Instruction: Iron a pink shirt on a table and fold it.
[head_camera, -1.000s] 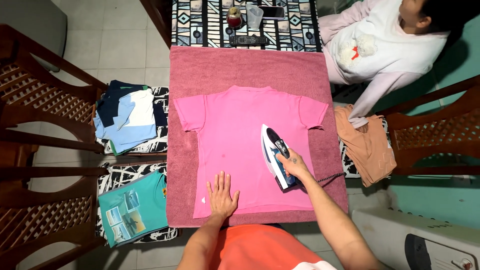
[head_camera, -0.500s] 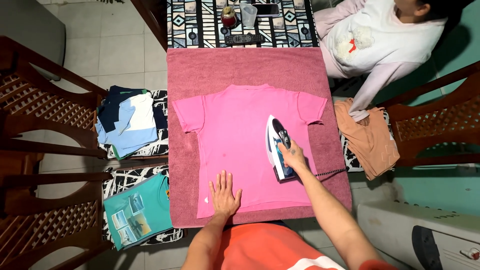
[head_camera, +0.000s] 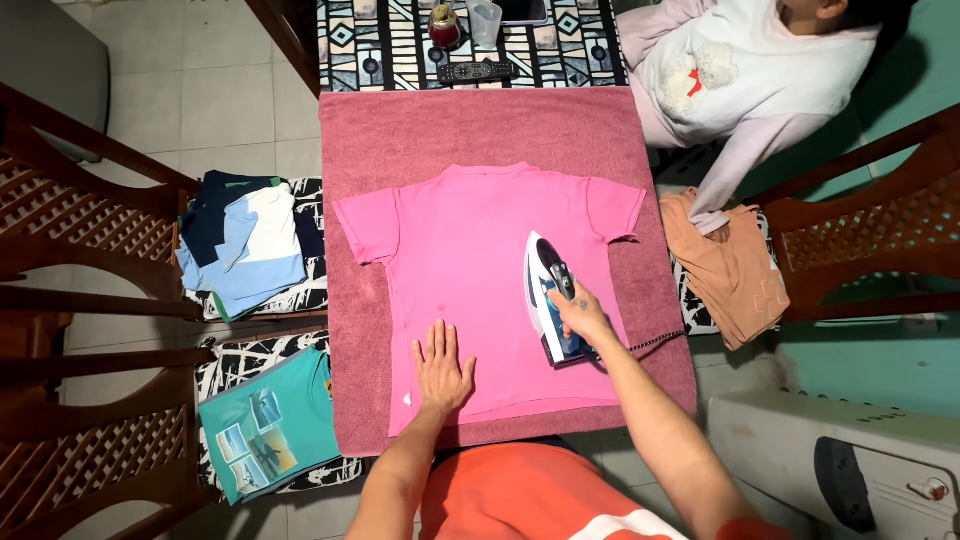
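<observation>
1. Iron (head_camera: 551, 298), blue and white with a dark handle, stands sole-down on the right half of the pink T-shirt (head_camera: 480, 270); its long axis runs nearly straight away from the person, pointed tip toward the collar, blunt heel toward the hem.
2. Right hand (head_camera: 580, 315) is wrapped tight around the iron's handle; a coiled dark cord (head_camera: 655, 343) trails off to the right.
3. Left hand (head_camera: 442, 368) lies flat, fingers spread and extended, pressing the shirt near its lower hem.
4. T-shirt is smooth, short-sleeved, spread flat with collar away; it lies on a nubby maroon towel (head_camera: 480, 125) covering the table.
5. Folded clothes (head_camera: 245, 250) rest on a wooden lattice chair (head_camera: 90, 250) at the left; a teal printed shirt (head_camera: 268, 420) lies nearer.
</observation>
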